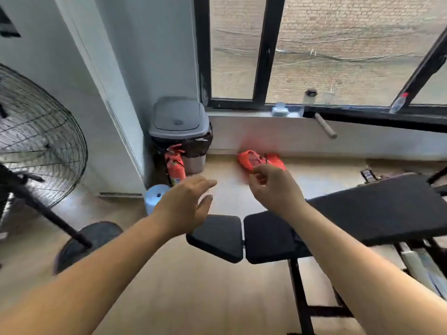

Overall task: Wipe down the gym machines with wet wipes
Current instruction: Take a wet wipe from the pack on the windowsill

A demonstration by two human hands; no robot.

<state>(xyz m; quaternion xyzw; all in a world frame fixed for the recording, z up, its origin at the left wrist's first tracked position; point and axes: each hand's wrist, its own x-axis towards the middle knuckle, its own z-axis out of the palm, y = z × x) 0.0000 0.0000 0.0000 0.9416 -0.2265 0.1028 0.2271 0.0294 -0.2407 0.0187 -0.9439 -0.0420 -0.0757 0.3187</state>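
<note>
The left hand [186, 209] is open, with its fingers out straight, up in the air over the floor [205, 286]. The right hand [275, 189] is just beside it. Its fingers are curled in, and I can see nothing in them. Both hands are above the near end of the gym bench [387, 209]. The bench has black pads, and two small ones sit side by side right under the hands.

Past the right hand, a pair of red shoes [251, 159] lies on the floor by the wall. Higher up, a pale blue pack [280, 110] sits on the window sill [242, 113]. It looks like the wet wipes, but it is blurry.

In the corner stands a grey bin [180, 117] with two red fire extinguishers [175, 169] in front of it. A blue paper roll [156, 197] is near the left hand. A big black fan [36, 141] stands at the left.
</note>
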